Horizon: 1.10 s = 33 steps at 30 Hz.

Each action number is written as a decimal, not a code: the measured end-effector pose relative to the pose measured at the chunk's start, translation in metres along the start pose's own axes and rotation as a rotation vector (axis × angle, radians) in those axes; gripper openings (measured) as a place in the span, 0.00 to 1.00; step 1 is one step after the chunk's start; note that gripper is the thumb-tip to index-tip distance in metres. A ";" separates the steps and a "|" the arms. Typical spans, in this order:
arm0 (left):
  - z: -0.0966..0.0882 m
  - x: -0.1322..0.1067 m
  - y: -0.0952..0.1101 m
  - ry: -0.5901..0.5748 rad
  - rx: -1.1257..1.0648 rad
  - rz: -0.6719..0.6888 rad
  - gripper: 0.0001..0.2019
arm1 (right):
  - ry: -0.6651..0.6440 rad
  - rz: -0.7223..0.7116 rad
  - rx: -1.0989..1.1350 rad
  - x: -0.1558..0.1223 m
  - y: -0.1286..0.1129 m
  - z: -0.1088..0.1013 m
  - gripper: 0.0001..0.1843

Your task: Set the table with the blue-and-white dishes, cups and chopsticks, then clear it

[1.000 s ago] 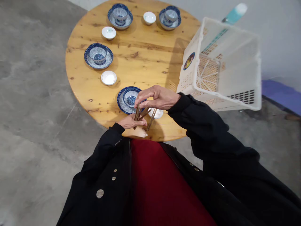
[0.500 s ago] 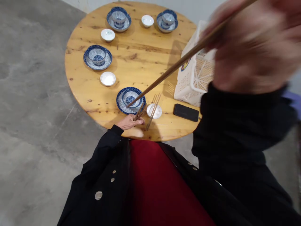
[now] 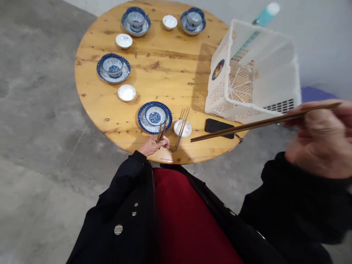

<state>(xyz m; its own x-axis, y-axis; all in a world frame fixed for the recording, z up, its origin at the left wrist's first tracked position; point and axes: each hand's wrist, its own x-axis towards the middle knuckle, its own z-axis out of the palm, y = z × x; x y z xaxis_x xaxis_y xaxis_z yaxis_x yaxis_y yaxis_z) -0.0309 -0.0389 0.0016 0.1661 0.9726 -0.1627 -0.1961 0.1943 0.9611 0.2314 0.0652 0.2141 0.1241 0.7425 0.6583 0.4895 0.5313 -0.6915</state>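
My right hand (image 3: 321, 139) is closed around a pair of brown chopsticks (image 3: 247, 125), raised at the right with their tips pointing left above the table's near side. Close to the near edge, my left hand (image 3: 155, 144) grips several more chopsticks (image 3: 162, 132) that stick upward from its fingers. Just beyond it lies a blue-and-white plate (image 3: 141, 123) with a patterned bowl (image 3: 156, 114) on it. To its right, a pair of chopsticks (image 3: 182, 129) rests across a small white dish (image 3: 187, 129).
A white plastic crate (image 3: 220, 90) stands on the round wooden table (image 3: 162, 69) at the right. A black phone (image 3: 217, 126) lies before it. More plates with bowls (image 3: 113, 69) and small white dishes (image 3: 127, 92) line the left and far sides.
My right hand has come down and to the right with its chopsticks, uncovering the crate. The left hand stays near the plate, still holding its chopsticks.
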 end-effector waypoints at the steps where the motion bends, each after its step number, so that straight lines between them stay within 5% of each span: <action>1: 0.002 -0.003 0.000 0.022 -0.012 -0.009 0.26 | -0.001 -0.017 0.019 -0.006 0.005 -0.001 0.12; 8: 0.022 -0.025 0.008 0.172 -0.051 -0.016 0.27 | -0.154 0.069 -0.116 -0.055 0.052 -0.006 0.10; 15: 0.060 -0.044 0.025 0.276 -0.057 0.051 0.26 | -0.342 -0.019 -0.066 -0.082 0.094 -0.011 0.11; 33: 0.148 -0.090 0.018 0.521 -0.157 0.168 0.21 | -0.431 -0.186 0.017 -0.067 0.125 -0.017 0.11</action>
<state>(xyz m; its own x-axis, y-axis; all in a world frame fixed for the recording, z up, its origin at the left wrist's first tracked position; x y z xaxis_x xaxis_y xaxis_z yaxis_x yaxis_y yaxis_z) 0.0933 -0.1419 0.0663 -0.3704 0.9186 -0.1376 -0.3269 0.0097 0.9450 0.2994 0.0749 0.0886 -0.3356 0.7338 0.5906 0.4549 0.6753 -0.5806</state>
